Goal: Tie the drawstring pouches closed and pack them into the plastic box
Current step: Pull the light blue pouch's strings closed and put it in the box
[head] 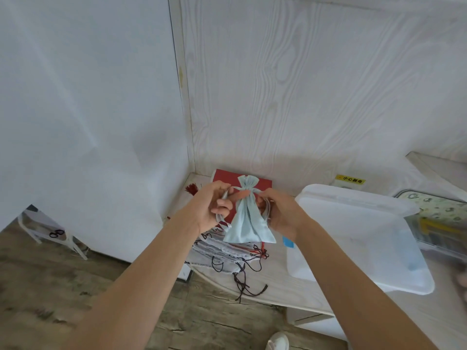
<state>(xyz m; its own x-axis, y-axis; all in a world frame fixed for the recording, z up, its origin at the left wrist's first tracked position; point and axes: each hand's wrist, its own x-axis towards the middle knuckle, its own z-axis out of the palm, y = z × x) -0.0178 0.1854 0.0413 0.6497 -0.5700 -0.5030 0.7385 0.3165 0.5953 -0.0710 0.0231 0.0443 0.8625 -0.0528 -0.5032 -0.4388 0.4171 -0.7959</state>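
Left hand (211,205) and right hand (278,213), fingers curled, are each pinching a drawstring of a pale blue pouch (246,218), holding it raised above the tabletop (278,286).

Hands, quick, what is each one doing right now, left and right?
Left hand: holding the drawstring of the light blue pouch, fingers curled round it.
Right hand: gripping the cord on the pouch's other side.

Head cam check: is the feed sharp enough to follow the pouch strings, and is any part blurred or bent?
Head view: the light blue pouch and both hands, left hand and right hand, are fairly sharp, but the thin strings at the fingers are soft; the far right edge is smeared; wide-angle bending curves the wall seam; the plastic box looks washed out, and soft shadows fall on the wall.
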